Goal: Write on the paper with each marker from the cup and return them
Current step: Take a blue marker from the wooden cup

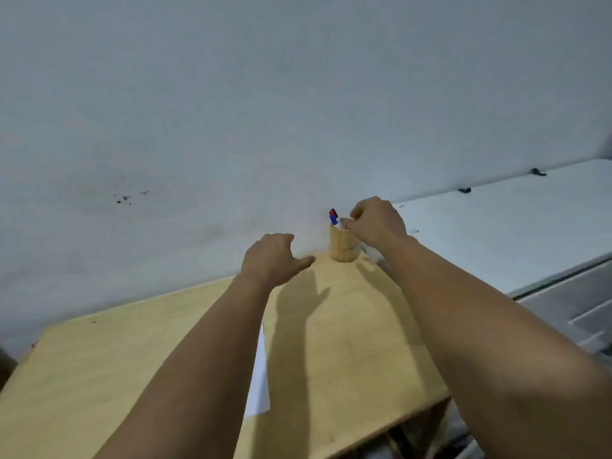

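1. My right hand (377,223) is at the mouth of the wooden cup (343,245), fingers curled over its rim. The fingertips look pinched together at the top of a marker there, but the spot is small and blurred, so I cannot tell for sure whether I am gripping one or just closing in.
2. Just to the left of those fingertips, the red-capped marker (333,213) and the blue-capped marker (334,220) stick up out of the cup, touching or nearly touching each other.
3. My left hand (273,258) hangs loosely open and holds nothing, thumb pointing toward the cup, which stands just beyond the thumb tip to the right.
4. I judge the step to be drawing one marker out, or setting one back in. Either way I should move it straight along the cup's axis, so it does not drag the other two sideways.
5. The cup stands near the back corner of the wooden table (347,342), against the wall (231,111). A sideways tug could tip it, so my left hand should close around its side first.
6. The paper (260,376) lies well back toward me, mostly hidden under my left forearm. I must lift that arm clear before writing.
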